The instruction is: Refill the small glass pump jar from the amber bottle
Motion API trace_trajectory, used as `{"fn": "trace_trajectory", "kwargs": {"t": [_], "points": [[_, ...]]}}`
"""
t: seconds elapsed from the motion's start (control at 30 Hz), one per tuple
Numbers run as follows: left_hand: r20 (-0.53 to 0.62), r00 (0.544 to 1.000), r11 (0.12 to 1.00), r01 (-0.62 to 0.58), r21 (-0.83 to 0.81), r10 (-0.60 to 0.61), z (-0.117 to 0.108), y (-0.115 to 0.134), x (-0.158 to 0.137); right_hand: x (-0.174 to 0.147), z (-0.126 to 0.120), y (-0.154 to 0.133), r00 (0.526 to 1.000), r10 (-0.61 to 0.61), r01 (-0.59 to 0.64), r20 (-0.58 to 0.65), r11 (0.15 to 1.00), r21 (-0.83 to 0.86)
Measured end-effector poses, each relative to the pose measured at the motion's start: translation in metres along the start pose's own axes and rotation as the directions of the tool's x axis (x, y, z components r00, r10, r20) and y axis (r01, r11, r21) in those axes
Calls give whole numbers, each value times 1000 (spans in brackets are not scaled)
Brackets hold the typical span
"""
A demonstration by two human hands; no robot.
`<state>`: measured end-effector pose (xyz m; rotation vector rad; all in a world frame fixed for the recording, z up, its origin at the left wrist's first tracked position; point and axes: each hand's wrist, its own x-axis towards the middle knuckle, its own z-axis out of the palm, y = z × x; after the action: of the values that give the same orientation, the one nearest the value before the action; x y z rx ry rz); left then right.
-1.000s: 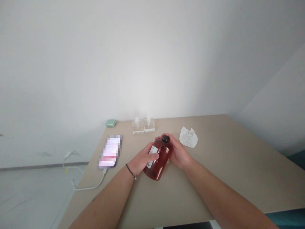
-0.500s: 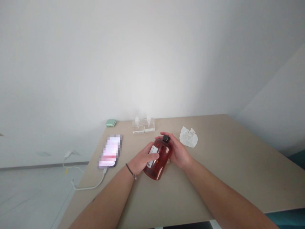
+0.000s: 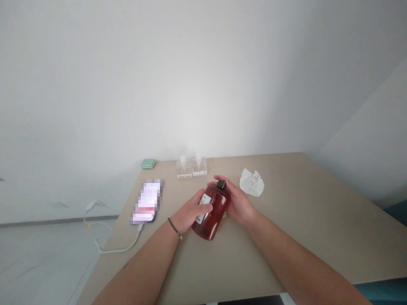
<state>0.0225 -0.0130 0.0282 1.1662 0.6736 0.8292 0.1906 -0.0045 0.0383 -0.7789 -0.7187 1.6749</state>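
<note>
A reddish-brown see-through bottle (image 3: 216, 216) with a black cap (image 3: 221, 184) and a white label (image 3: 203, 207) is tilted between my two hands, its cap end pointing away and to the right. My left hand (image 3: 190, 210) grips its left side, the thumb lying across the front beside the label. Around the shoulder near the cap, my right hand (image 3: 240, 203) supports it from the right and behind. The right fingertips show past the cap; the other fingers of both hands are partly hidden behind the bottle.
On the beige table (image 3: 311, 220) lie a phone (image 3: 148, 201) with a white charging cable (image 3: 121, 250) at left and a small green case (image 3: 148, 164) at the back left corner. Two clear containers (image 3: 191, 167) stand near the wall. Crumpled white tissue (image 3: 252, 183) rests right of the bottle.
</note>
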Motion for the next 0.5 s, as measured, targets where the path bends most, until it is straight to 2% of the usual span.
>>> {"fn": "trace_trajectory", "kwargs": {"t": [0.1,0.27,0.5], "points": [[7,1000,1000,-3,17,3,0,0,0,-1,1,-1,1000,-23,23,15,1000,-13],[7,1000,999,5,38,-5,-1,-1,-1,-1,1,-2,1000,25,-25,-13,1000,8],[26,1000,1000,-5,13,5,-1,-2,0,0,0,-1,1000,-9,8,18,1000,3]]}}
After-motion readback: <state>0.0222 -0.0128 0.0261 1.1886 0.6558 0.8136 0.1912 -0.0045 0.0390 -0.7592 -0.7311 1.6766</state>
